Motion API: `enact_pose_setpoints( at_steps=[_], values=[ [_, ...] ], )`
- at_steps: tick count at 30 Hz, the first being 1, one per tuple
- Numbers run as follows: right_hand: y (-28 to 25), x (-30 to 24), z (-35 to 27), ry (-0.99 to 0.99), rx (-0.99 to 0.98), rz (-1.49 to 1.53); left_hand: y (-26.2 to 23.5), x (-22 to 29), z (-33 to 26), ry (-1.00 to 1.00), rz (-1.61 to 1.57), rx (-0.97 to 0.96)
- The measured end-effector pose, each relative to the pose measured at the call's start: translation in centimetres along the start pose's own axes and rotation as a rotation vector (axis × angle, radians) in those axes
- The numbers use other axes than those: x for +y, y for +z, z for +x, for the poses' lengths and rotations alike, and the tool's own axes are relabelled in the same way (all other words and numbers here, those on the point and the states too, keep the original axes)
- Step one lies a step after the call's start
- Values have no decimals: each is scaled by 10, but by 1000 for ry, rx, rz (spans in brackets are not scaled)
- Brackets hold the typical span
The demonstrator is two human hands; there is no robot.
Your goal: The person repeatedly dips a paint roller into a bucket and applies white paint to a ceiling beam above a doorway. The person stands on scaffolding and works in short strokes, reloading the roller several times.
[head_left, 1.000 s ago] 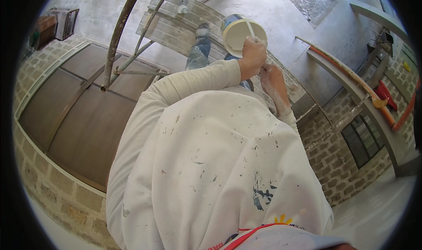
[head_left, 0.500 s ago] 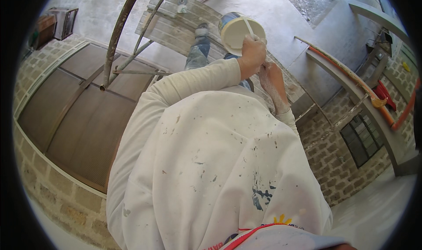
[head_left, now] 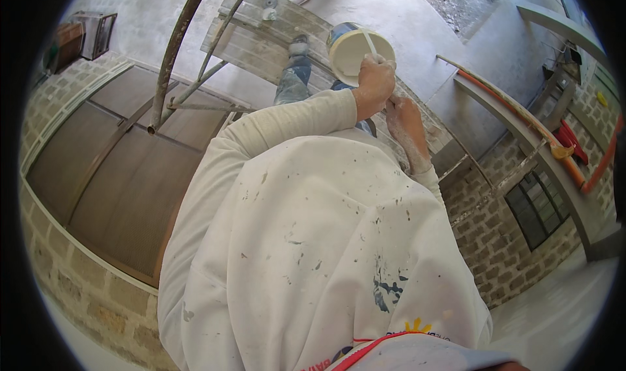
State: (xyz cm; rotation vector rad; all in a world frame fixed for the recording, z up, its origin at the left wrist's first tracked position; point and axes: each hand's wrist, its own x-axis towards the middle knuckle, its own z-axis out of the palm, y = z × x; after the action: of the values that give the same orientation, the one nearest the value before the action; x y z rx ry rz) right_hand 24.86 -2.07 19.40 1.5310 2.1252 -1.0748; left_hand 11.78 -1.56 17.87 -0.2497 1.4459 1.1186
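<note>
A round plastic bucket, pale inside with a partly coloured outer wall, hangs beyond my hands over the planks. A flat white strip runs from its far rim across the mouth to my left hand, whose fingers are closed on it. It looks like the bucket's handle. My right hand is lower and to the right, close beside my left wrist. Its fingers are curled, and what they hold, if anything, is hidden. White dust or plaster coats my right wrist.
Wooden planks lie under my feet, with a small round item on them. Metal scaffold tubes rise at the left, before a brown panelled door. At right run a beam and an orange pipe. The concrete floor lies below.
The bucket has shifted very slightly downward and right. My left hand still grips the strip, and both hands are almost in the same place.
</note>
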Motion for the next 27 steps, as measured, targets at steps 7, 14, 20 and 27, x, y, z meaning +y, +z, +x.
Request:
enact_pose_setpoints(
  at_steps=[7,14,20,27],
  values=[
    [37,6,55,-54,143,113,2,-12,3,39,48,34],
    [-6,9,-25,-6,67,72,3,-16,0,52,132,29],
    [24,20,28,2,38,46,8,-29,-1,54,113,31],
    [-8,26,-33,-13,68,30,11,-37,-3,63,66,-2]
  ],
)
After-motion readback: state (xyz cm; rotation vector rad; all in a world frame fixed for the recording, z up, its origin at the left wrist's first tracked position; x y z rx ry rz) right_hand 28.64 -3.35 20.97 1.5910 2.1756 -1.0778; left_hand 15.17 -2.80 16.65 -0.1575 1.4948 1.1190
